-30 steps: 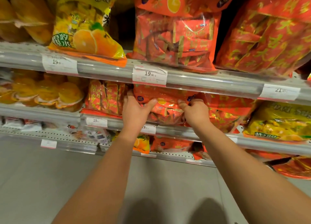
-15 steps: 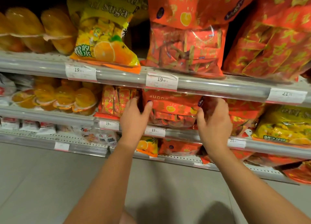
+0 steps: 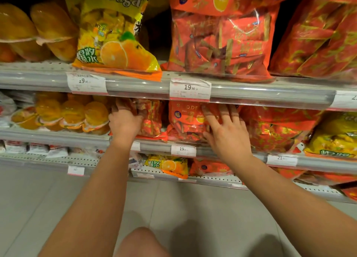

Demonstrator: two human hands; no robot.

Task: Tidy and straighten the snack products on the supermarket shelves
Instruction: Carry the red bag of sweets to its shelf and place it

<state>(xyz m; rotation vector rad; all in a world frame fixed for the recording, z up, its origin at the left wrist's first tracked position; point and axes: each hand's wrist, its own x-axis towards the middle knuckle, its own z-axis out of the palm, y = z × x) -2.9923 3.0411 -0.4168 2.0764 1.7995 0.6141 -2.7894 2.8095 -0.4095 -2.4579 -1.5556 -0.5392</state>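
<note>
- The step in hand looks like squaring up the bags on the middle shelf, which crosses the centre of the frame.
- The right hand lies flat on the front of the red snack bag at frame centre, fingers straight and spread wide, their tips under the upper shelf's price rail.
- The left hand rests against the neighbouring red-and-gold bag just left of centre, fingers extended over its left edge; whether they curl behind it I cannot tell.
- Next move, as I judge it: a gentle push back and upright so both bags face forward behind the lip, without crushing the soft packs.
- Against the frame half a second earlier, the right hand has slid left from the bag's right edge onto its face, and its fingers are now fanned.
- The left hand has shifted left, off the central bag onto its neighbour.
- The camera has come closer and slightly lower; a knee now shows at bottom centre.
</note>
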